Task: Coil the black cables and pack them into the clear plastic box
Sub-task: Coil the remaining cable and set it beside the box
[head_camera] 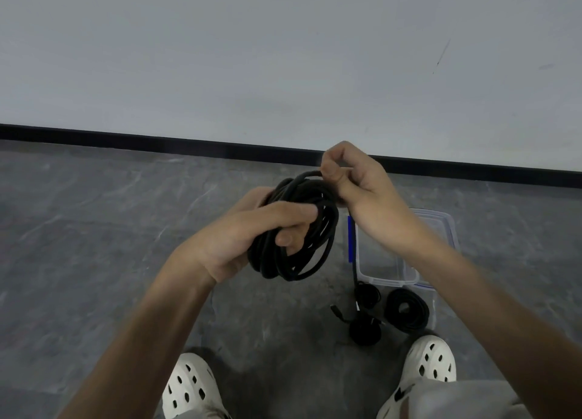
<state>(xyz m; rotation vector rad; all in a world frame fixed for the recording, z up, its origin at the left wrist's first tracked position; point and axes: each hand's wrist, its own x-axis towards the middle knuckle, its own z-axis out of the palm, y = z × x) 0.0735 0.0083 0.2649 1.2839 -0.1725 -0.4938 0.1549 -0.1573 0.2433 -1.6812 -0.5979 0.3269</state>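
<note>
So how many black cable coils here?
4: one coil held between left hand and right hand; three lying beside the clear plastic box. The right arm may hide more.

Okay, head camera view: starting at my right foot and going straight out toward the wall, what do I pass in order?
right white shoe → coiled black cables on the floor → clear plastic box → black baseboard → wall
</note>
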